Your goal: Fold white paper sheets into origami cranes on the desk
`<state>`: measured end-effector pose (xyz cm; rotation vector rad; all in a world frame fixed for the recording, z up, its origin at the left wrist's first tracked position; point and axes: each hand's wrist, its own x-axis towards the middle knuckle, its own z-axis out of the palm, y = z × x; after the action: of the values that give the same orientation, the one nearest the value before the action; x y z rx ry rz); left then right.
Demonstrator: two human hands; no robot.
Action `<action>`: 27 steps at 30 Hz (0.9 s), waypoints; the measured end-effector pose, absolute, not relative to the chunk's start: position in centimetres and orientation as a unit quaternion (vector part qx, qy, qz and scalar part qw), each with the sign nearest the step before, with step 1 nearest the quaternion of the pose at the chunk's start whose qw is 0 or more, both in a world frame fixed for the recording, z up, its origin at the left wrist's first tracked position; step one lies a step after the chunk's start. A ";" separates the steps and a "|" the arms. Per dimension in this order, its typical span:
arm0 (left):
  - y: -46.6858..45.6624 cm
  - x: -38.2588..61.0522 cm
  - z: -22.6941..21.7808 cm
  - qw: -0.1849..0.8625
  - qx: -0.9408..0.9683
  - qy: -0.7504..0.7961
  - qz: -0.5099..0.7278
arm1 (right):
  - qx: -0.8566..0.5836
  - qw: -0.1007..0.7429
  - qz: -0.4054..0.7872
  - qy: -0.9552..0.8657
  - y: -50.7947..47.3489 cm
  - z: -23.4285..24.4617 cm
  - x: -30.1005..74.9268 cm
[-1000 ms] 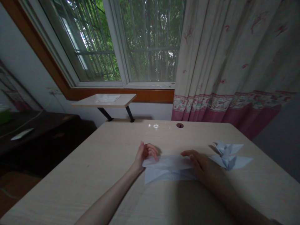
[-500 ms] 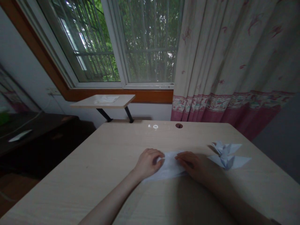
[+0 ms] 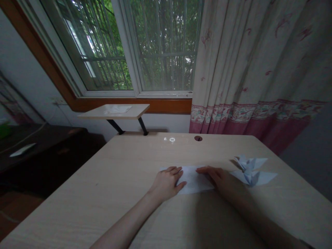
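A white sheet of paper (image 3: 193, 182) lies flat on the desk in front of me, its left and right ends partly covered by my hands. My left hand (image 3: 166, 184) rests palm down over the left end, thumb and fingers apart. On the right end lies my right hand (image 3: 221, 180), its fingers stretched out along the paper and its far side in shadow. Neither hand grips the sheet. To the right of my right hand stand two folded paper cranes, one behind (image 3: 256, 163) and one in front (image 3: 263, 178), close together.
The pale wooden desk (image 3: 116, 186) carries a small raised shelf (image 3: 95, 113) at its back left, with white paper (image 3: 118, 109) on top. A round cable hole (image 3: 198, 138) sits near the back edge. Behind are a window and a curtain (image 3: 233, 69). A dark table (image 3: 59, 133) stands left.
My left hand has flattened and spread from a curled shape onto the paper. My right hand has shifted slightly right, with its fingers straighter. The sheet now lies squarer to the desk.
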<state>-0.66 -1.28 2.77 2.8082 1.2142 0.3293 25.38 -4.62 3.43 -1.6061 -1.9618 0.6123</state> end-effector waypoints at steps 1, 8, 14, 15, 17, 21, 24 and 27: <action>-1.3 -0.6 2.7 0.031 0.914 0.391 0.103 | -0.601 0.260 0.213 -0.725 -4.6 3.2 25.6; -1.5 0.1 0.9 0.028 0.915 0.388 0.109 | -0.552 0.171 0.044 -0.815 -4.6 3.1 24.0; -1.9 0.7 0.0 0.024 0.911 0.395 0.117 | -0.470 0.141 -0.134 -0.861 -3.6 -1.9 23.2; -1.9 0.7 -0.1 0.025 0.912 0.394 0.114 | -0.458 0.143 -0.130 -0.868 -3.4 -2.6 23.2; -1.9 0.7 -0.2 0.029 0.915 0.388 0.107 | -0.439 0.156 -0.099 -0.879 -3.1 -3.4 23.4; -1.8 0.5 -0.6 0.030 0.919 0.382 0.095 | -0.438 0.183 -0.024 -0.880 -2.8 -2.8 23.0; -1.9 0.5 -0.9 0.021 0.918 0.383 0.099 | -0.438 0.173 0.004 -0.882 -2.7 -2.3 22.7; -2.1 0.6 -0.6 0.022 0.915 0.392 0.090 | -0.442 0.163 0.015 -0.882 -2.7 -2.7 22.7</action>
<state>0.60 -2.11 -0.58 2.8366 1.2137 0.2790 22.68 -2.66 -2.67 -1.2600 -2.5153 0.0421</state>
